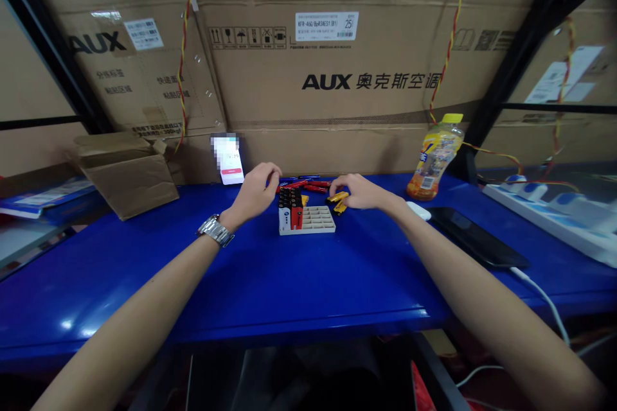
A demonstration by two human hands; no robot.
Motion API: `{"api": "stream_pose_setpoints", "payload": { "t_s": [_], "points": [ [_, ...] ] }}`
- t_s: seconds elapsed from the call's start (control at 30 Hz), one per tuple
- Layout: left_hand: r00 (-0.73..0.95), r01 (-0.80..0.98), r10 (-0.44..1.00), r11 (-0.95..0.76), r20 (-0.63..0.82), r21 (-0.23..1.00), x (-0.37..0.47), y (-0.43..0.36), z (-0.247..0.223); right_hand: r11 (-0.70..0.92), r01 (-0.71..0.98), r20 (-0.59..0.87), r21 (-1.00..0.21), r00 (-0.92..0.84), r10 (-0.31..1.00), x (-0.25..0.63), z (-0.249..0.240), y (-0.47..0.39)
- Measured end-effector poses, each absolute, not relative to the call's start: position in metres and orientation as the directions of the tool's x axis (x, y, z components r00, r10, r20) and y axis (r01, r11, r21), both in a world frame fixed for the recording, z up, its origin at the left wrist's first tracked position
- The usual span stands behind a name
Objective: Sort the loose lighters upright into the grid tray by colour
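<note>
The desk point(289, 289) is smooth and glossy, the tray point(318, 230) matt, plastic-looking. From the tray: at nine o'clock, a shiny metal watch point(215, 230); at two, a clear plastic bottle point(434, 159); at three, a glossy phone point(475, 237).

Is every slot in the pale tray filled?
No: red and white pieces stand in the left part of the tray; its right-hand slots are bare.

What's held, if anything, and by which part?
Right grip is at the yellow pieces; hold and place can't be told. Left grip: nothing visible in it.
</note>
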State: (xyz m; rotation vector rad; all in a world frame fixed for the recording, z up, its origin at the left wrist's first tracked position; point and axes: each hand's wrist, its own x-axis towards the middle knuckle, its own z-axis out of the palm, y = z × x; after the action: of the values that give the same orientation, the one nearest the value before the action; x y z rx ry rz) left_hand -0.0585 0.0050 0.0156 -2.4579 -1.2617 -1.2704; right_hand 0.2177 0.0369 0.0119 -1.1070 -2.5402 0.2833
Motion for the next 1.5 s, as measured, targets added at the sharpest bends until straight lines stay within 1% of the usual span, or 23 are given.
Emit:
{"api": "stream_pose_setpoints", "payload": {
  "t_s": [0.07, 0.13, 0.2, 0.27, 0.33, 0.4, 0.47, 0.53, 0.7, 0.8, 0.87, 0.93, 1.03, 1.17, 1.23, 1.33, 1.4, 1.5],
  "points": [
    [0.295, 0.773, 0.704, -0.574, 0.646, 0.272, -0.069, 0.016, 0.004, 0.671, 0.671, 0.12, -0.315, -0.673, 0.73, 0.225, 0.013, 0.038],
    [0.33, 0.823, 0.781, -0.513, 0.53, 0.244, -0.079, 0.023, -0.009, 0.669, 0.69, 0.047, -0.277, -0.686, 0.726, 0.229, 0.011, 0.04],
    [0.367, 0.859, 0.837, -0.473, 0.407, 0.198, -0.085, 0.026, -0.019, 0.666, 0.718, 0.037, -0.202, -0.674, 0.738, 0.23, 0.007, 0.041],
    [0.406, 0.868, 0.852, -0.472, 0.33, 0.151, -0.085, 0.026, -0.026, 0.653, 0.744, 0.05, -0.142, -0.653, 0.755, 0.228, 0.004, 0.042],
    [0.439, 0.863, 0.849, -0.49, 0.295, 0.126, -0.081, 0.023, -0.028, 0.638, 0.762, 0.047, -0.111, -0.637, 0.769, 0.225, 0.002, 0.042],
    [0.446, 0.859, 0.851, -0.494, 0.276, 0.134, -0.074, 0.021, -0.027, 0.622, 0.777, 0.052, -0.098, -0.62, 0.783, 0.224, 0.002, 0.042],
    [0.441, 0.857, 0.859, -0.489, 0.26, 0.163, -0.068, 0.019, -0.026, 0.622, 0.776, 0.081, -0.107, -0.617, 0.783, 0.222, 0.003, 0.041],
    [0.439, 0.852, 0.864, -0.488, 0.247, 0.19, -0.064, 0.017, -0.025, 0.636, 0.759, 0.119, -0.14, -0.625, 0.771, 0.221, 0.005, 0.039],
    [0.417, 0.863, 0.88, -0.462, 0.228, 0.203, -0.06, 0.017, -0.025, 0.624, 0.721, 0.24, -0.301, -0.576, 0.781, 0.214, 0.01, 0.033],
    [0.444, 0.86, 0.863, -0.486, 0.24, 0.156, -0.062, 0.02, -0.024, 0.642, 0.682, 0.304, -0.351, -0.565, 0.767, 0.21, 0.014, 0.029],
    [0.476, 0.85, 0.84, -0.515, 0.26, 0.107, -0.066, 0.023, -0.023, 0.666, 0.642, 0.293, -0.38, -0.6, 0.745, 0.206, 0.018, 0.026],
    [0.475, 0.858, 0.843, -0.507, 0.252, 0.079, -0.07, 0.026, -0.022, 0.685, 0.614, 0.238, -0.391, -0.652, 0.72, 0.202, 0.02, 0.02],
    [0.418, 0.889, 0.878, -0.448, 0.233, 0.093, -0.076, 0.031, -0.022, 0.702, 0.613, 0.11, -0.362, -0.72, 0.685, 0.195, 0.022, 0.013],
    [0.406, 0.891, 0.879, -0.442, 0.249, 0.107, -0.084, 0.035, -0.024, 0.689, 0.642, -0.038, -0.337, -0.74, 0.671, 0.19, 0.019, 0.01],
    [0.361, 0.898, 0.898, -0.408, 0.252, 0.164, -0.086, 0.035, -0.023, 0.686, 0.652, -0.046, -0.324, -0.735, 0.677, 0.189, 0.016, 0.012],
    [0.246, 0.89, 0.918, -0.341, 0.311, 0.303, -0.086, 0.031, -0.016, 0.686, 0.661, 0.025, -0.305, -0.714, 0.7, 0.187, 0.009, 0.016],
    [0.182, 0.861, 0.885, -0.354, 0.429, 0.366, -0.084, 0.028, -0.01, 0.681, 0.669, 0.095, -0.297, -0.689, 0.719, 0.185, 0.004, 0.018],
    [0.054, 0.796, 0.78, -0.411, 0.623, 0.444, -0.08, 0.023, 0.002, 0.665, 0.68, 0.18, -0.308, -0.645, 0.743, 0.181, -0.004, 0.021]
  ]
}}
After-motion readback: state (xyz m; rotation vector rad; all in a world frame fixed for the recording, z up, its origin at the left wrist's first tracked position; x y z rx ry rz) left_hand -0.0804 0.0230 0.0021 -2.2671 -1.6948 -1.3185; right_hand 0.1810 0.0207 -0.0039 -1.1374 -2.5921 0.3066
